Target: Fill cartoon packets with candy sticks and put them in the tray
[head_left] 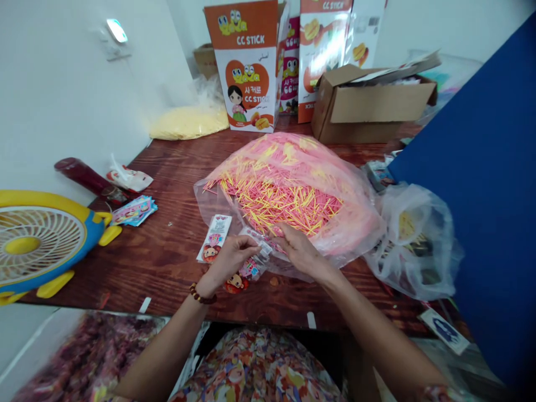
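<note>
A big clear plastic bag (pixel 335 223) full of thin pink and yellow sticks (pixel 276 195) lies on the dark wooden table (pixel 167 257). My left hand (pixel 228 259) grips a small clear printed packet (pixel 251 267) with a cartoon face at its lower end. My right hand (pixel 299 251) pinches the top of the same packet at the bag's open mouth. A second flat printed packet (pixel 214 239) lies on the table just left of my left hand.
A yellow and blue fan (pixel 37 240) sits at the left edge. Small wrappers (pixel 134 211) and a dark red bottle (pixel 86 177) lie beyond it. CC STICK cartons (pixel 249 67), a brown cardboard box (pixel 368 103) and a crumpled plastic bag (pixel 414 240) stand behind and right.
</note>
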`<state>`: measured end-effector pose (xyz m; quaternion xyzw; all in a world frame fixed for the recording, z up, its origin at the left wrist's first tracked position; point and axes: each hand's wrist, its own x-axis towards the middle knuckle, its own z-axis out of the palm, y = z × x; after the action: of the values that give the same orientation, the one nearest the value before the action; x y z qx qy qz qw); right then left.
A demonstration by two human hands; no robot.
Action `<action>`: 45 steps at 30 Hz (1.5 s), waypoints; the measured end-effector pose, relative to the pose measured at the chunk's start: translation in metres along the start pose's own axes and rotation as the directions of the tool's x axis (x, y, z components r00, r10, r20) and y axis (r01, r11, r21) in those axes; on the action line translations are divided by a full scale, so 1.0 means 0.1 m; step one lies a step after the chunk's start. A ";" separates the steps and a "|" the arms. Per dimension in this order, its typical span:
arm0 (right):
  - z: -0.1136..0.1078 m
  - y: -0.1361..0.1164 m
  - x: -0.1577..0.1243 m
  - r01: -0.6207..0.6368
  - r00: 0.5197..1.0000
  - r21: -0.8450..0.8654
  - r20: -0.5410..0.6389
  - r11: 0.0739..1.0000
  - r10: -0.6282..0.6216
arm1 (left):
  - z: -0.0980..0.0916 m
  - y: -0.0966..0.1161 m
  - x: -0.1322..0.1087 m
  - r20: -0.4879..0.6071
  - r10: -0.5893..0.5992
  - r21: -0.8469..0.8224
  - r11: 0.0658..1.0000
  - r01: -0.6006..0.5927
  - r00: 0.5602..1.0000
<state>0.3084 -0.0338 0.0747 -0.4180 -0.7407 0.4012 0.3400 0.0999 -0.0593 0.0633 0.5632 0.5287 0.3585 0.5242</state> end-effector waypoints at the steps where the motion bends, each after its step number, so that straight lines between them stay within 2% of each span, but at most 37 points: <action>1: -0.02 -0.03 0.03 0.043 0.998 -0.087 0.045 0.995 -0.039 | 0.01 0.00 0.01 0.015 0.018 0.023 1.000 -0.018 1.000; 4: -0.03 -0.05 0.08 0.121 0.985 -0.190 0.142 0.974 -0.094 | 0.01 0.01 0.01 0.046 0.037 0.069 0.997 -0.040 0.998; 7: -0.05 -0.02 0.09 0.091 0.982 -0.148 0.180 0.985 -0.064 | 0.01 0.01 -0.01 0.069 0.032 0.096 0.995 -0.039 0.997; 9: -0.08 -0.01 0.11 0.028 0.988 -0.037 0.150 0.999 -0.022 | 0.01 0.00 -0.02 0.064 0.051 0.098 0.994 -0.058 0.997; 11: -0.10 -0.03 0.12 -0.057 0.998 0.180 0.051 0.982 0.048 | 0.01 0.00 -0.03 0.041 0.095 0.090 0.991 -0.099 0.995; 13: -0.11 -0.09 0.14 -0.085 0.987 0.461 -0.080 0.883 0.136 | 0.02 0.00 -0.03 0.018 0.141 0.094 0.985 -0.142 0.990; 15: -0.10 -0.17 0.15 -0.011 0.961 0.685 -0.194 0.728 0.197 | 0.04 0.01 -0.03 0.015 0.175 0.105 0.979 -0.175 0.985; 18: -0.03 -0.31 0.16 0.125 0.927 0.821 -0.296 0.557 0.228 | 0.08 0.02 -0.03 0.006 0.189 0.103 0.977 -0.188 0.982; 20: 0.04 -0.37 0.18 0.163 0.921 0.835 -0.320 0.526 0.223 | 0.10 0.03 -0.03 -0.008 0.174 0.089 0.981 -0.173 0.985; 23: 0.16 -0.37 0.19 0.152 0.913 0.811 -0.334 0.565 0.233 | 0.12 0.05 -0.03 -0.012 0.154 0.073 0.986 -0.153 0.988; 27: 0.27 -0.30 0.17 0.028 0.915 0.721 -0.297 0.692 0.272 | 0.12 0.06 -0.01 -0.020 0.151 0.058 0.987 -0.150 0.988; 31: 0.23 -0.31 0.13 -0.031 0.958 0.565 -0.218 0.824 0.185 | 0.12 0.05 0.02 -0.057 0.160 0.043 0.987 -0.158 0.985; 34: 0.14 -0.34 0.13 -0.060 0.981 0.529 -0.125 0.846 0.148 | 0.13 0.04 0.06 -0.070 0.194 -0.023 0.980 -0.196 0.979; 37: 0.05 -0.36 0.16 -0.003 0.987 0.545 -0.130 0.838 0.089 | 0.14 0.08 0.10 -0.090 0.203 -0.082 0.974 -0.211 0.975; 39: 0.00 -0.36 0.18 0.049 0.990 0.463 -0.137 0.885 0.016 | 0.15 0.12 0.13 -0.110 0.195 -0.116 0.971 -0.208 0.975; 41: -0.06 -0.37 0.19 0.074 0.996 0.276 -0.071 0.958 -0.056 | 0.17 0.15 0.16 -0.130 0.191 -0.150 0.966 -0.210 0.973; 43: -0.13 -0.38 0.21 0.096 0.994 0.099 0.033 0.991 -0.099 | 0.18 0.17 0.20 -0.151 0.195 -0.179 0.959 -0.221 0.969; 45: -0.20 -0.37 0.22 0.119 0.987 0.059 0.106 0.991 -0.125 | 0.19 0.17 0.23 -0.183 0.199 -0.207 0.950 -0.236 0.963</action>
<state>0.3033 -0.0204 0.1202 -0.3402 -0.7716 0.4213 0.3337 0.1261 -0.0391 0.0725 0.5241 0.4592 0.5161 0.4982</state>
